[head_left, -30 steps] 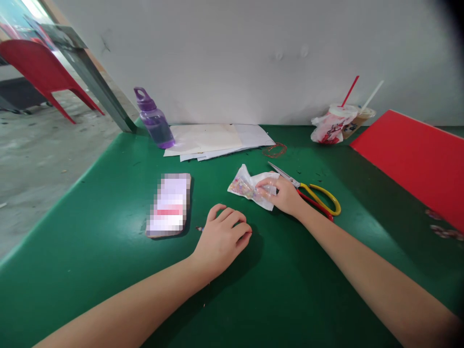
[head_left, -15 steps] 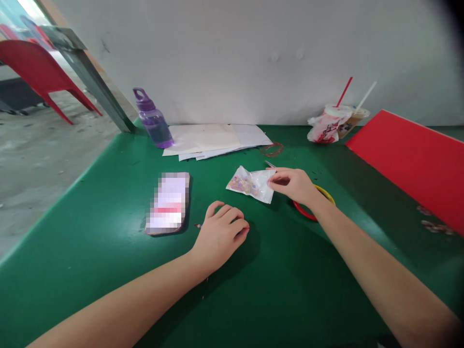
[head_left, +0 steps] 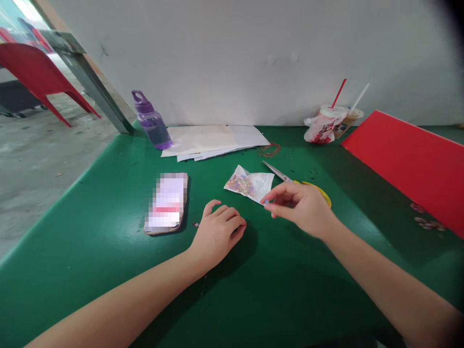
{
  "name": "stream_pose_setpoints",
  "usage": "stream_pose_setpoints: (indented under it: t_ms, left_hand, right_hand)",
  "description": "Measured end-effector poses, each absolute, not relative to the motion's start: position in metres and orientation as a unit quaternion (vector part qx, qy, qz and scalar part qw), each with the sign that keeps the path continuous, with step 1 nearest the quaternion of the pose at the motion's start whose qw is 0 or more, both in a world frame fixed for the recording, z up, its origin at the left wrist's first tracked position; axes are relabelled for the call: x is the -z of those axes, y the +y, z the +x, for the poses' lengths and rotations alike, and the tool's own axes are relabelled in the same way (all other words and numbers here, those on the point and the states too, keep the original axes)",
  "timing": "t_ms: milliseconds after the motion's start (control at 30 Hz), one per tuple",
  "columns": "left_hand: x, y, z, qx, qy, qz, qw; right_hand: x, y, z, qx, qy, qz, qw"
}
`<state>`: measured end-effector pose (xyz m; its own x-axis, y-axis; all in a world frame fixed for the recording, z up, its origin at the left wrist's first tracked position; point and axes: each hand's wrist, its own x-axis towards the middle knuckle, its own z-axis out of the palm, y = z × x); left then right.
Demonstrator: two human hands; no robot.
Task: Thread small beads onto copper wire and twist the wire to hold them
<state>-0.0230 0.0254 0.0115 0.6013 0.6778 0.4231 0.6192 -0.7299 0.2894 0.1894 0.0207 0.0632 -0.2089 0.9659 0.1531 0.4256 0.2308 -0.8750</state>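
Note:
My right hand pinches a small bluish bead between thumb and forefinger, just in front of a clear-and-white plastic packet of mixed beads. Behind that hand lie scissors with yellow handles, partly covered by it. My left hand rests on the green table with its fingers curled and closed; what they hold, if anything, is hidden under them. A tiny beaded piece pokes out at its left side. To the left of this hand lies a phone with its screen blurred out.
A purple water bottle and white paper sheets stand and lie along the wall. Beside the papers is a coil of copper-coloured wire. Drink cups and a red board are at right, near small dark clusters.
My right hand has left the packet's edge and come toward me, now with a bead in its fingertips. The scissors' blades show more. My left hand stays nearly in place.

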Motion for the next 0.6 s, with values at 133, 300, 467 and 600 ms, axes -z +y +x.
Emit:
stream_pose_setpoints:
  t_ms: [133, 300, 467, 600]
  left_hand:
    - [-0.009, 0.026, -0.023, -0.271, 0.367, 0.889, 0.045]
    - [-0.005, 0.028, -0.023, -0.262, 0.370, 0.890, 0.037]
    - [-0.004, 0.029, -0.023, -0.266, 0.368, 0.890, 0.036]
    - [-0.004, 0.029, -0.024, -0.275, 0.364, 0.889, 0.042]
  right_hand:
    - [-0.035, 0.006, 0.181, -0.370, -0.661, -0.520, 0.394]
    - [-0.021, 0.007, 0.187, -0.351, -0.699, -0.520, 0.343]
    - [-0.017, 0.009, 0.190, -0.355, -0.705, -0.524, 0.321]
    - [-0.013, 0.010, 0.191, -0.340, -0.707, -0.544, 0.299]
